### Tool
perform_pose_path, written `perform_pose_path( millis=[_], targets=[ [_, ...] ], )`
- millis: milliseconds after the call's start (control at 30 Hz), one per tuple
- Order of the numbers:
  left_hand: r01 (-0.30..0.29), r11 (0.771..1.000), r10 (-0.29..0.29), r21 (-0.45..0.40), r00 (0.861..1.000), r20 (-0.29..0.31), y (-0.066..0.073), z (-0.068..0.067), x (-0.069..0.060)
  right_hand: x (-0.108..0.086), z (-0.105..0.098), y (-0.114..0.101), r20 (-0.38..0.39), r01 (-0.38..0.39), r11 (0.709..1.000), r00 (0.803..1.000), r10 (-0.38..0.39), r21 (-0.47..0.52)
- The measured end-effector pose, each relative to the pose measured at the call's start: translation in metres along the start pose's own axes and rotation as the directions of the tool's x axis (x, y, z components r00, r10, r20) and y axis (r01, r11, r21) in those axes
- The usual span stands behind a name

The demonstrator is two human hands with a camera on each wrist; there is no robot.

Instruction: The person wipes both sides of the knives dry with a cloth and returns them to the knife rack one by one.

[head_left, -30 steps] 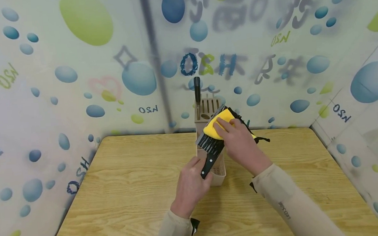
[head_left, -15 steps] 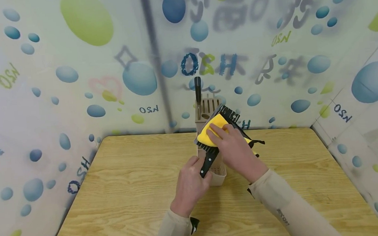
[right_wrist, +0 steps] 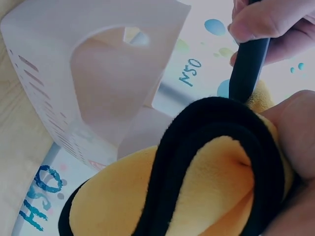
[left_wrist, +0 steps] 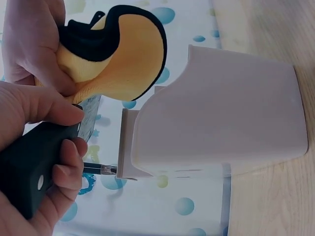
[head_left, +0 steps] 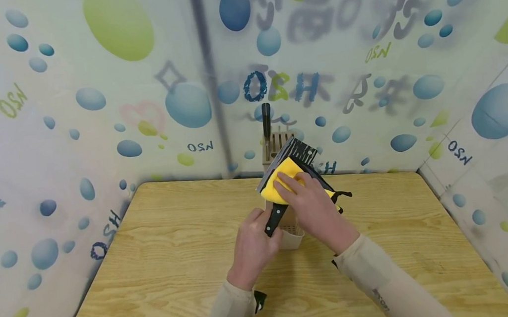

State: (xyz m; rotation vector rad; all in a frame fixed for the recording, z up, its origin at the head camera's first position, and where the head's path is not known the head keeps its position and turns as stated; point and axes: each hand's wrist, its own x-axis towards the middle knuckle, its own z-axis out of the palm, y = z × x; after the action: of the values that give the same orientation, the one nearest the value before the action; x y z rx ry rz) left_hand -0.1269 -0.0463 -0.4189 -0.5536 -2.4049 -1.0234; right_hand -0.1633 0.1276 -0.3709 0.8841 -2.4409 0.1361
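Note:
My left hand (head_left: 255, 248) grips the black riveted handle (head_left: 275, 219) of a cleaver. Its broad blade (head_left: 297, 147), grey with a dark streaked pattern, slants up and to the right. A yellow cloth (head_left: 285, 177) with black edging lies folded over the blade, held by my right hand (head_left: 315, 208) with its fingers on top. In the left wrist view the cloth (left_wrist: 140, 54) hangs loose in a curl beyond both hands. The cloth (right_wrist: 113, 196) hides most of the blade in the right wrist view.
Behind the hands a beige knife block (head_left: 292, 239) stands upright on the wooden table (head_left: 175, 244). A black-handled knife (head_left: 266, 120) sits in its left slot. A patterned wall (head_left: 143, 112) with blue and green spots closes off the back and sides.
My right hand has slid the cloth down and left along the blade, close to the handle. More of the blade's upper right shows. The left hand has stayed almost still.

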Motion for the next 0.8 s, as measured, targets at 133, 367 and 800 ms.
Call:
perform_pose_path(
  millis=[133, 367, 800],
  targets=[
    [-0.012, 1.000, 0.012, -0.003, 1.000, -0.011, 0.000, -0.001, 0.001, -0.004, -0.001, -0.002, 0.016, -0.006, 1.000, 1.000, 0.006, 0.010],
    [-0.026, 0.999, 0.025, -0.031, 0.999, -0.029, 0.002, -0.002, 0.001, -0.010, -0.001, -0.002, 0.011, -0.034, 0.999, 0.999, 0.034, 0.023],
    [-0.039, 0.995, 0.032, -0.096, 0.996, -0.079, 0.000, 0.001, 0.000, -0.017, 0.003, 0.009, -0.135, -0.052, 0.997, 0.989, 0.058, 0.049]
  ],
)
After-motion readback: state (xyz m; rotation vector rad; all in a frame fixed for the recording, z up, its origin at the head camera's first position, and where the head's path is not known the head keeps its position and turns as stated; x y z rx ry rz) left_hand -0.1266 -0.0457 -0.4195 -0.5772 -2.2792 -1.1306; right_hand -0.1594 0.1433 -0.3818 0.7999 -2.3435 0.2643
